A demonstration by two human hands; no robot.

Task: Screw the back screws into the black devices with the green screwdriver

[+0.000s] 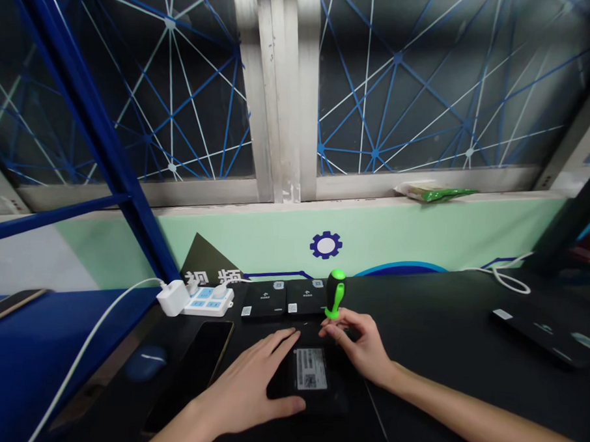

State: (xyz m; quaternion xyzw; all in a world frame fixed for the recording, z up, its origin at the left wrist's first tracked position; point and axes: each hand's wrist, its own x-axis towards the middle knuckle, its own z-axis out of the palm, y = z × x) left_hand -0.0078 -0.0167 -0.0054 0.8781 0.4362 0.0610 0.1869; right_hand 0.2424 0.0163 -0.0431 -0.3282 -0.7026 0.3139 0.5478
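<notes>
A black flat device (333, 400) lies on the dark table, its white label (311, 369) with barcodes facing up. My left hand (249, 385) rests along its left side, thumb near the lower edge and fingers stretched toward the far edge. Just beyond the label, my right hand (361, 341) pinches a screwdriver below its handle. The black and green screwdriver (336, 291) stands upright with its handle on top. Its tip is hidden behind my fingers, so I cannot tell whether it touches a screw.
Two black boxes (264, 300) stand behind the device, beside a white power strip (207, 302) with plugs. At left lie a phone (198, 360) and a blue mouse (145, 363). Another black box (547, 333) and a white cable (507, 279) are at right. A window wall closes the back.
</notes>
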